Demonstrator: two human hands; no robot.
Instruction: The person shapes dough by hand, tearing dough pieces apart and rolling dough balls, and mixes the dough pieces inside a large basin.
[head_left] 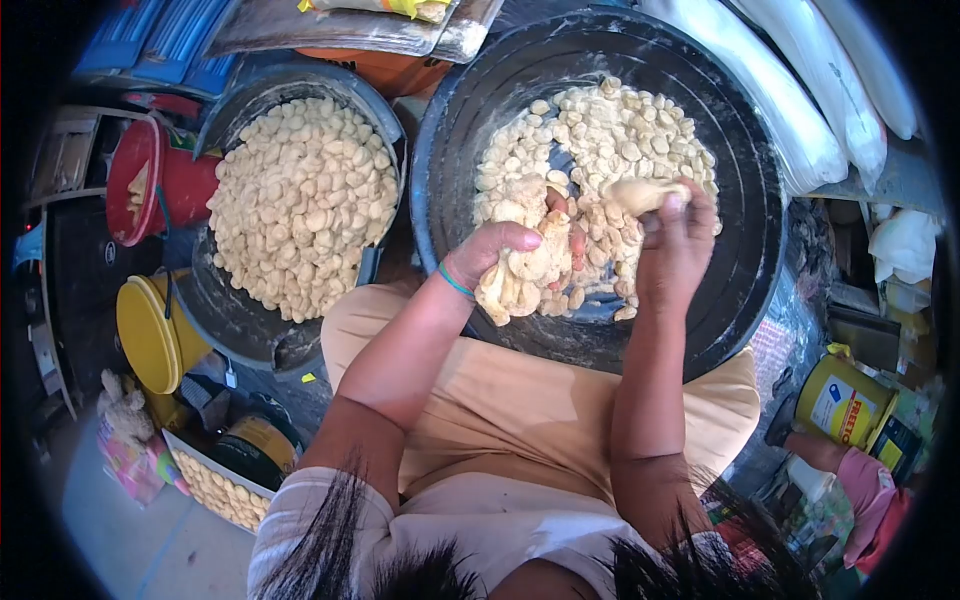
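My left hand [487, 252] is closed around a clump of pale dough [528, 270], low over a large black basin [745, 270]. Its thumb lies on top and the fingertips curl out at the far side. A smaller, elongated piece of dough [636, 192] is pinched in my right hand [676, 245], over the basin's right half. Beneath both hands lie many small, flat, round dough pieces [630, 130], dusted with what looks like flour. Part of this pile is hidden by my hands.
Left of me, a second dark basin [222, 300] holds a heap of similar pieces [300, 200]. Beside it stand a red bucket [135, 180] and a yellow container [150, 335]. Long white plastic-wrapped bundles [770, 90] lie at upper right. Another person's arm [815, 450] shows at lower right.
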